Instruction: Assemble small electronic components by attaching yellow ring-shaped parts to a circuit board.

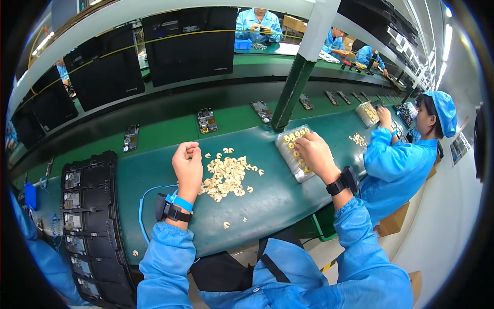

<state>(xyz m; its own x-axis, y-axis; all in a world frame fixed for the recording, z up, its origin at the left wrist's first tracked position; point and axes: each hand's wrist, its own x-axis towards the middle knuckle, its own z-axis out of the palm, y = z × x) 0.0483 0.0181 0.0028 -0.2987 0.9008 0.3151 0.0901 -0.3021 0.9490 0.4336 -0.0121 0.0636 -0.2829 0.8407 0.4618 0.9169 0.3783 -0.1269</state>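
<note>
My left hand (187, 167) is raised just left of a loose pile of small cream C-shaped pieces (226, 175), its fingers curled together. Whatever they may pinch is too small to make out. At the clear plastic tray (289, 162), my right hand (316, 154) reaches over the right side with its fingertips bent down among yellow round parts (292, 138) set in rows. The fingers are drawn together, and the hand hides what is under them. A blue wrist strap (180, 202) with a cord circles my left wrist.
A black tray (98, 206) with several electronic modules stands at the left. Circuit boards (207, 121) lie along the green line (170, 123) behind the bench. A green-and-white post (293, 90) rises behind the clear tray. At the right, a co-worker (406, 154) handles a similar tray (368, 114).
</note>
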